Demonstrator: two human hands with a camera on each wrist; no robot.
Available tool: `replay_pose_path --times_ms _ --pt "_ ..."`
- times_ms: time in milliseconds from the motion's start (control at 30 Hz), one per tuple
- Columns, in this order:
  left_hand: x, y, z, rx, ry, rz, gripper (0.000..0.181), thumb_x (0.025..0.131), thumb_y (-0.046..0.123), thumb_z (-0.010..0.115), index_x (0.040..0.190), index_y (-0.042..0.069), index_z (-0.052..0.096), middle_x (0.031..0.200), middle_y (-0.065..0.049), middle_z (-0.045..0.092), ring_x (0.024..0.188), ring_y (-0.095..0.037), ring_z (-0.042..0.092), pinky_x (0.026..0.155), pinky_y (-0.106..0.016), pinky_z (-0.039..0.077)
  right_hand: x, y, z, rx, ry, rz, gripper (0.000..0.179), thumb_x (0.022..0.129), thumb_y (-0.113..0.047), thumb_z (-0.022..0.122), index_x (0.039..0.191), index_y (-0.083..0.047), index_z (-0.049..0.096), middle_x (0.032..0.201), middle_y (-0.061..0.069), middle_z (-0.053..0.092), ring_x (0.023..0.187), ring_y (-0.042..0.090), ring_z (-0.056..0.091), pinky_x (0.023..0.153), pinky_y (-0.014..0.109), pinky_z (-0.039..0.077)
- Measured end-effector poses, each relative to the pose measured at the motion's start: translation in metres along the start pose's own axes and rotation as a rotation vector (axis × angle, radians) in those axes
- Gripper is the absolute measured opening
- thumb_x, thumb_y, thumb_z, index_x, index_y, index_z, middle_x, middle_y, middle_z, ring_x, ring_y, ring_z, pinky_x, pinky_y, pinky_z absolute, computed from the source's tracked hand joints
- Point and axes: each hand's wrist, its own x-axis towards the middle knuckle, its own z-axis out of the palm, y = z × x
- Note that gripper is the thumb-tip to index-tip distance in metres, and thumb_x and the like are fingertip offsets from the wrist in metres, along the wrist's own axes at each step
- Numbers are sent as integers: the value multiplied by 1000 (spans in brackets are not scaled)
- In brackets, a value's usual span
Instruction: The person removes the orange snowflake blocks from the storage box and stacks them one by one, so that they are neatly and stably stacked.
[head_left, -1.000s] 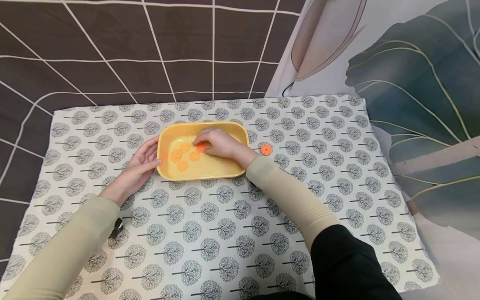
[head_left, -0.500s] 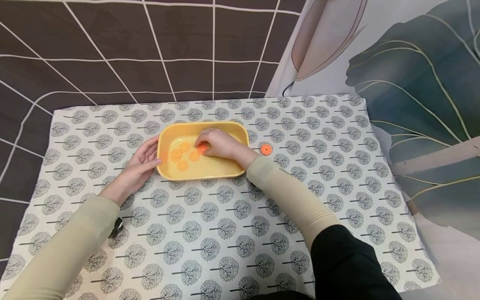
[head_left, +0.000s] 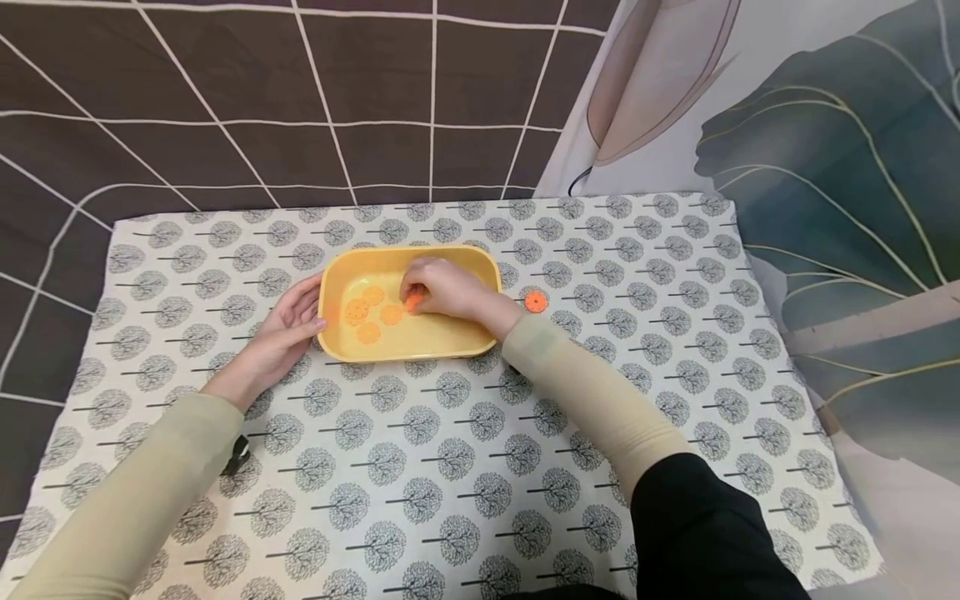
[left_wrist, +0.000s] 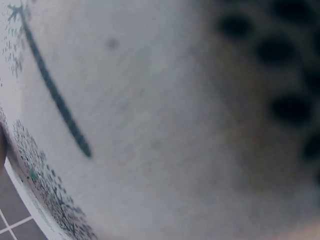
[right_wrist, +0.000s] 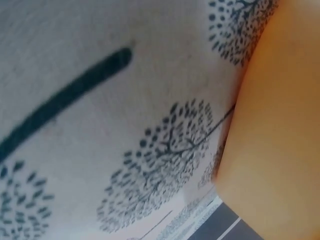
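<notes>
A yellow plastic tub (head_left: 450, 342) stands on the patterned cloth. My left hand (head_left: 288, 321) holds its left end, thumb at the rim and fingers along the outer wall. Reaching over the right rim, my right hand (head_left: 442, 287) pinches a bright orange scalloped disc (head_left: 416, 301) inside the tub. Whether more than one disc is in those fingers, I cannot tell. Several paler orange discs (head_left: 368, 333) lie on the tub's floor at the left. In the right wrist view the tub's wall (right_wrist: 280, 130) fills the right side.
One orange disc (head_left: 535, 302) lies on the cloth just right of the tub. The tree-print cloth (head_left: 450, 500) covers the table. Behind the table hangs a dark gridded cloth (head_left: 375, 83). The left wrist view shows mostly blurred cloth (left_wrist: 125, 125).
My right hand has shifted slightly right inside the tub, with the bright orange disc in its fingers. The left hand keeps its place on the tub. The head view has moved a little.
</notes>
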Motion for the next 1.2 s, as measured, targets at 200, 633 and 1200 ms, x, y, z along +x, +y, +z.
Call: replay_pose_path --times_ms 200,633,1200 --pt "0 1 1 23 11 -29 79 100 -8 58 168 12 23 180 -14 6 161 -12 29 132 -21 29 -6 2 -6 29 1 23 13 93 -9 81 105 -6 79 108 7 75 96 17 67 87 19 59" --pt "-1 3 2 29 23 -41 79 100 -8 59 168 12 23 180 -14 7 165 -20 20 132 -21 29 -39 4 -31 163 80 56 7 91 -7 82 98 -6 80 102 9 80 93 20 74 86 22 63" --pt "0 2 1 29 9 -22 76 100 -6 59 166 14 28 179 -15 7 167 -23 15 132 -22 27 -105 42 -63 489 365 238 14 90 2 80 103 3 79 103 17 81 78 7 69 73 16 62"
